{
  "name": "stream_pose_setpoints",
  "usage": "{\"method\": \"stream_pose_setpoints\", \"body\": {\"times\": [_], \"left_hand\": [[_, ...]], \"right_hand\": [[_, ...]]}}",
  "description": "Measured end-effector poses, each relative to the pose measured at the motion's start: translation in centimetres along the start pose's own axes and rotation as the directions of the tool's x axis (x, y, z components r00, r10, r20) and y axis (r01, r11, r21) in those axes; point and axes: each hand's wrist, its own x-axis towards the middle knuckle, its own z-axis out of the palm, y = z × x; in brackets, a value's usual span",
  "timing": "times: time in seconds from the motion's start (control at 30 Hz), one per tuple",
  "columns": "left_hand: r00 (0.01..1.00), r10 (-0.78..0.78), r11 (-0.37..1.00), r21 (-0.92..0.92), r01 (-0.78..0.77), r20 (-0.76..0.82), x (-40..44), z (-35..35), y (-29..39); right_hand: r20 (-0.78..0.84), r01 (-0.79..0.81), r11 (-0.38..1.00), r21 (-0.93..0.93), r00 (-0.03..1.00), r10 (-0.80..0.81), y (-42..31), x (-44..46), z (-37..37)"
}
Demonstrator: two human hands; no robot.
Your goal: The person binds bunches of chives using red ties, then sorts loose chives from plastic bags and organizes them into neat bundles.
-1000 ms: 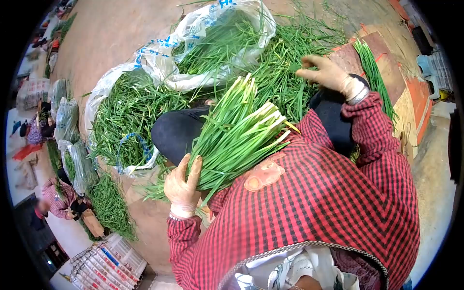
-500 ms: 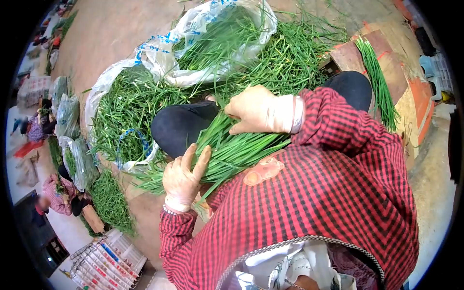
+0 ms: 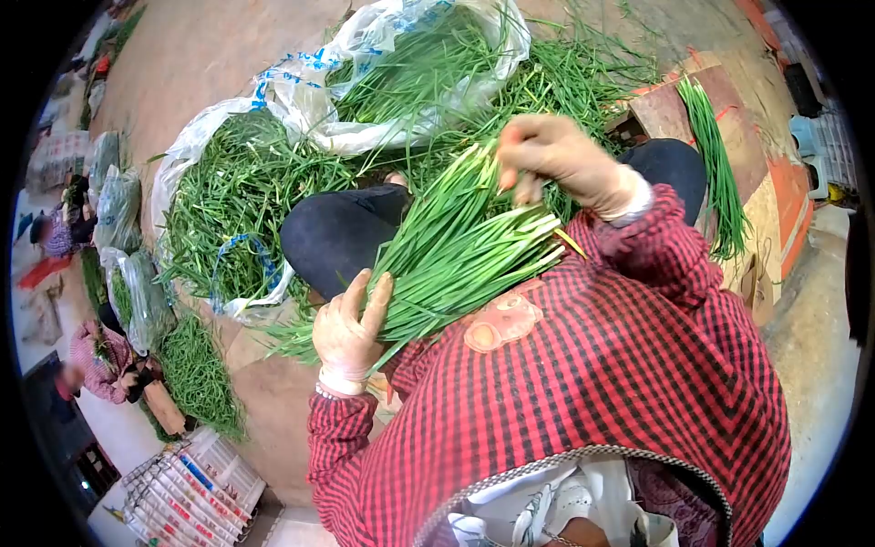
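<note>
While the left hand (image 3: 349,333), in a thin pale glove, lay against the leafy end of a long green bundle of narrow stalks (image 3: 456,273), two of its fingers pointed up the leaves, slightly apart; I could not tell how firmly it gripped, as its underside was hidden. The right hand (image 3: 570,164), gloved the same way, was at the whitish stem ends, its fingers bent inward and a little blurred; whether they pinched a stalk I could not tell. The bundle slanted across the person's lap, its pale ends fanned up and to the right, with one yellow blade (image 3: 571,242) at the edge.

Under and around it spread a red-and-black checked garment (image 3: 592,365), and two knees in dark trousers (image 3: 333,242) stuck out on either side. Beyond the knees sat a translucent white plastic bag with blue lettering (image 3: 365,137), open and full of green blades, with a heap of loose green stalks (image 3: 583,87) to its right. Farther right, a slim, neat green bundle (image 3: 715,169) lay on a reddish-brown board (image 3: 661,114).

Well apart, on the far left, a person in a pink checked top (image 3: 100,360) sat near a flat green heap (image 3: 199,374), and white plastic crates (image 3: 191,492) stood below.
</note>
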Motion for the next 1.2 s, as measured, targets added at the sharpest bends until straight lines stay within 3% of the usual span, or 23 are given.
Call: {"method": "stream_pose_setpoints", "body": {"times": [0.07, 0.13, 0.23, 0.27, 0.3, 0.33, 0.37, 0.43, 0.5, 0.57, 0.63, 0.67, 0.73, 0.77, 0.83, 0.9, 1.0, 1.07, 1.1, 1.17, 1.2], "left_hand": [[1.0, -0.009, 0.999, -0.046, 0.009, 0.003, 0.0, -0.2, 0.0], [0.999, -0.009, 0.998, -0.07, 0.006, -0.045, -0.1, -0.1, -0.2], [0.992, 0.013, 0.996, -0.083, -0.024, -0.128, 0.1, 0.3, -0.1], [0.986, 0.033, 0.997, -0.069, -0.045, -0.164, 0.2, 0.3, -0.1], [0.986, 0.036, 0.997, -0.068, -0.048, -0.166, 0.3, 0.2, 0.0], [0.989, 0.042, 0.997, -0.057, -0.051, -0.143, 0.4, 0.0, 0.1], [0.991, 0.048, 0.997, -0.046, -0.054, -0.121, 0.5, -0.1, 0.2], [0.995, 0.061, 0.997, -0.047, -0.065, -0.073, 0.8, -0.3, 0.0], [0.995, 0.103, 0.993, -0.049, -0.104, -0.017, 1.2, -0.9, 0.1], [0.994, 0.112, 0.993, -0.041, -0.112, -0.006, 1.5, -0.9, 0.0], [0.989, 0.125, 0.991, -0.036, -0.128, -0.072, 1.9, -1.2, 0.2], [0.989, 0.134, 0.991, -0.011, -0.135, -0.061, 1.8, -1.2, 0.1], [0.992, 0.119, 0.993, -0.018, -0.119, -0.036, 1.2, -0.9, -0.1], [0.994, 0.11, 0.994, -0.027, -0.11, -0.01, 0.9, -0.8, -0.1], [0.995, 0.096, 0.994, -0.046, -0.095, 0.003, 1.1, -0.9, -0.1], [0.996, 0.085, 0.994, -0.064, -0.084, 0.005, 1.3, -0.7, -0.1], [0.994, 0.078, 0.995, -0.053, -0.083, -0.081, 0.9, -0.2, -0.2], [0.991, 0.097, 0.995, -0.029, -0.1, -0.09, 0.6, 0.2, -0.6], [0.988, 0.114, 0.993, -0.006, -0.116, -0.1, 0.5, 0.3, -0.6], [0.989, 0.113, 0.993, -0.031, -0.116, -0.098, 0.6, 0.2, -0.5], [0.99, 0.102, 0.993, -0.053, -0.107, -0.101, 0.9, 0.2, -0.4]], "right_hand": [[-0.156, 0.102, 0.995, 0.015, 0.983, -0.098, -0.6, -1.3, -2.6], [-0.199, 0.311, 0.948, 0.071, 0.936, -0.292, -0.2, -1.9, -6.5], [-0.424, 0.475, 0.877, 0.073, 0.811, -0.404, -0.9, -2.2, -11.9], [-0.426, 0.477, 0.876, 0.071, 0.809, -0.405, -1.2, -1.6, -12.2], [-0.413, 0.263, 0.943, -0.204, 0.85, -0.326, -1.4, -0.8, -12.1], [-0.427, 0.02, 0.889, -0.458, 0.872, -0.239, -1.7, -0.1, -11.7], [-0.378, -0.112, 0.805, -0.582, 0.914, -0.146, -1.9, 0.4, -10.3], [-0.181, 0.076, 0.454, -0.888, 0.85, -0.495, 0.1, 3.5, -9.3], [0.051, 0.227, 0.384, -0.895, 0.908, -0.417, 0.0, 5.0, -4.2], [0.321, 0.373, 0.29, -0.881, 0.923, -0.214, 0.9, 6.1, 0.6], [0.568, 0.589, 0.411, -0.695, 0.801, -0.188, 3.1, 7.8, 3.5], [0.57, 0.59, 0.413, -0.694, 0.8, -0.187, 3.3, 8.0, 3.9], [0.492, 0.308, 0.737, -0.602, 0.87, 0.038, 3.4, 8.4, 4.5], [0.455, 0.366, 0.793, -0.488, 0.881, -0.127, 4.2, 8.2, 4.3], [0.323, 0.314, 0.751, -0.581, 0.936, -0.141, 3.7, 8.0, 3.4], [0.104, 0.04, 0.96, -0.277, 0.995, -0.011, 2.5, 7.1, 1.8], [-0.149, 0.012, 0.969, -0.246, 0.988, -0.05, -0.4, 5.1, -1.7], [-0.317, 0.027, 0.964, -0.266, 0.942, -0.114, -0.4, 4.5, -5.1], [-0.344, -0.009, 0.918, -0.397, 0.928, -0.14, -0.2, 4.4, -7.4], [-0.367, -0.167, 0.554, -0.815, 0.889, -0.272, 1.4, 5.0, -10.7], [-0.267, -0.123, 0.452, -0.883, 0.925, -0.269, 1.9, 4.7, -11.3]]}}
